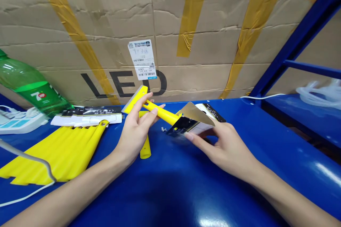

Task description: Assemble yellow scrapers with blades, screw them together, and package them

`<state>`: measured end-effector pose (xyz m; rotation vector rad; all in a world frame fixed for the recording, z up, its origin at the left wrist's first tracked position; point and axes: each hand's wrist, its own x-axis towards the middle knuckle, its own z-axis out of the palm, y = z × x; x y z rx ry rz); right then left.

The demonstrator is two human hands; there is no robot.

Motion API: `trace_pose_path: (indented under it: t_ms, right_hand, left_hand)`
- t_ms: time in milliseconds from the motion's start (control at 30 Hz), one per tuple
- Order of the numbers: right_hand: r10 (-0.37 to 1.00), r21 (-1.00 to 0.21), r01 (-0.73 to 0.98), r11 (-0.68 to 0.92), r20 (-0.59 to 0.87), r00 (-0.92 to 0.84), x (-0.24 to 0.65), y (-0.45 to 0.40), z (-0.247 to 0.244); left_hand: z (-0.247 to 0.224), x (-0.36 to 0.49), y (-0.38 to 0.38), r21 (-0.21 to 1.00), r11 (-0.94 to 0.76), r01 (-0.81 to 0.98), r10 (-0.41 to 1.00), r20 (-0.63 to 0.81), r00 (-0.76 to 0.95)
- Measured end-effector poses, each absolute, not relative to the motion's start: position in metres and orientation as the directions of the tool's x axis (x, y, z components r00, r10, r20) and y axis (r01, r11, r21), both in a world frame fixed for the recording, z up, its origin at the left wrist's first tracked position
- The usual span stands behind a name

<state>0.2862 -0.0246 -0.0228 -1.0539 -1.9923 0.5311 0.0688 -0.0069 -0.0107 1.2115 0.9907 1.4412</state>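
My left hand (137, 124) grips a yellow scraper (166, 114) by its neck, just below the wide head with its grey blade edge. The scraper's handle end reaches into a folded cardboard sleeve (195, 115), printed black and white outside and plain brown inside. Thumb and fingers of my right hand (221, 142) pinch this sleeve from the right. A second yellow scraper piece (145, 149) lies on the blue table beneath my left hand, which partly hides it. A few small pale bits (163, 129) are beside it.
Several yellow handles (55, 156) lie side by side at left, crossed by a grey-white cable (32, 158). Behind them are printed card sleeves (87, 115), a green bottle (32, 85) and a power strip (23, 122). A large carton (119, 17) stands along the back; a blue frame post (287, 46) rises at right.
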Motion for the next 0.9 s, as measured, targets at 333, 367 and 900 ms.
trace_pose_path:
  t_ms: [333,367,900]
  right_hand:
    - [0.957,-0.993,0.115,0.025,-0.009,-0.29,0.276,-0.022,-0.005]
    - [0.946,-0.996,0.074,-0.045,-0.066,-0.318,0.275,-0.021,-0.002]
    - [0.9,-0.95,-0.224,-0.219,-0.108,-0.421,0.25,0.001,-0.007]
  left_hand:
    - [-0.006,0.069,-0.011,0.951,-0.05,-0.306,0.986,0.096,0.136]
    - [-0.005,0.069,-0.013,0.946,-0.03,-0.323,0.979,0.093,0.182]
    - [0.006,0.037,0.007,0.989,-0.09,-0.116,0.996,0.092,0.007]
